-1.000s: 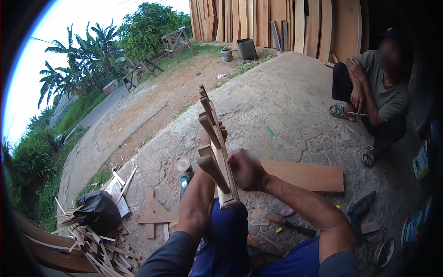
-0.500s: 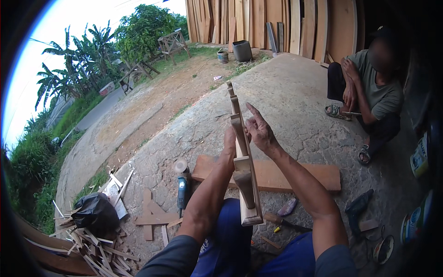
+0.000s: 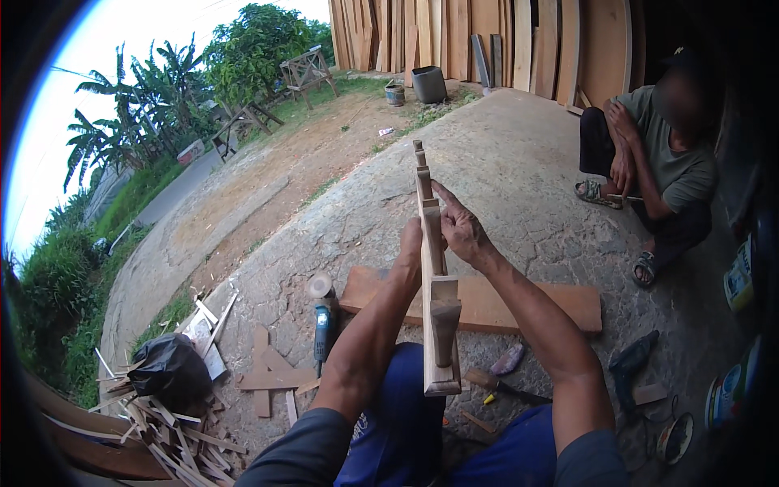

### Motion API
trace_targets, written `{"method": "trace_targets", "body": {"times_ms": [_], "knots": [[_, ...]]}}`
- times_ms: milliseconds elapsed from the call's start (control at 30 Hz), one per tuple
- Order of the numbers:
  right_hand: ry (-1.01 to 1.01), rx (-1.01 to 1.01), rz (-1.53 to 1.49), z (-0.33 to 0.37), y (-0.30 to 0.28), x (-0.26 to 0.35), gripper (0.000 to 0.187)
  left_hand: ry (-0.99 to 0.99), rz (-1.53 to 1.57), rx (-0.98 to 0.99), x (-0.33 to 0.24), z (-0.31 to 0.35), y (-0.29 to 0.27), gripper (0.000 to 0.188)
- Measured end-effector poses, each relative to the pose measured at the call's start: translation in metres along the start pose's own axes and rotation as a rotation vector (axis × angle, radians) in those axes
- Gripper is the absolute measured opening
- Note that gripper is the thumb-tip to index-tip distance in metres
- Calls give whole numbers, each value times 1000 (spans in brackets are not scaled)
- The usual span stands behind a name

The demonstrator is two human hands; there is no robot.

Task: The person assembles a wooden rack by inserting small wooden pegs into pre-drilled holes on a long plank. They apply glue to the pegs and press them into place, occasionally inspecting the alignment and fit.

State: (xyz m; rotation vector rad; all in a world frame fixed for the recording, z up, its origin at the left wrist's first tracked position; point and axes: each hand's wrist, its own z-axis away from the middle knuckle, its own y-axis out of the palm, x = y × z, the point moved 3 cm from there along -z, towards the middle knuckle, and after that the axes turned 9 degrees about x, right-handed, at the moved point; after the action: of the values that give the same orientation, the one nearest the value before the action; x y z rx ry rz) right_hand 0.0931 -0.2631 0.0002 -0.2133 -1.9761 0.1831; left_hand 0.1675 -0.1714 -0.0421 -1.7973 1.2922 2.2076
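A long, narrow wooden piece [image 3: 444,325] with stepped, carved blocks along its upper side points away from me, its near end above my knees. My left hand [image 3: 411,241] grips it from the left, its fingers mostly hidden behind the wood. On the other side my right hand [image 3: 462,234] is closed against the piece, one finger reaching forward along it. Beneath my forearms a thick reddish-brown plank [image 3: 535,307] lies on the concrete. An angle grinder [image 3: 324,329] with a round disc rests left of my left forearm.
A wooden-handled tool [image 3: 485,380] and a drill [image 3: 629,372] lie at the right. Wood offcuts [image 3: 276,379], a black plastic bag [image 3: 170,369] and thin scraps [image 3: 191,446] lie at the left. A person [image 3: 673,154] sits at the far right; boards [image 3: 479,40] lean behind.
The wooden piece has turned slightly, its far end shifting right and its near blocks showing more face-on. My right hand has come in closer against it. My left hand moved slightly right.
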Motion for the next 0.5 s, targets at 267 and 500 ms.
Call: {"method": "trace_targets", "body": {"times_ms": [267,500], "knots": [[35,50,-49,-4,-14,-4,49,-125,124,136,18,-20,-19,30],[14,58,82,3,-39,31,36,-430,579,529,34,-35,-31,42]]}}
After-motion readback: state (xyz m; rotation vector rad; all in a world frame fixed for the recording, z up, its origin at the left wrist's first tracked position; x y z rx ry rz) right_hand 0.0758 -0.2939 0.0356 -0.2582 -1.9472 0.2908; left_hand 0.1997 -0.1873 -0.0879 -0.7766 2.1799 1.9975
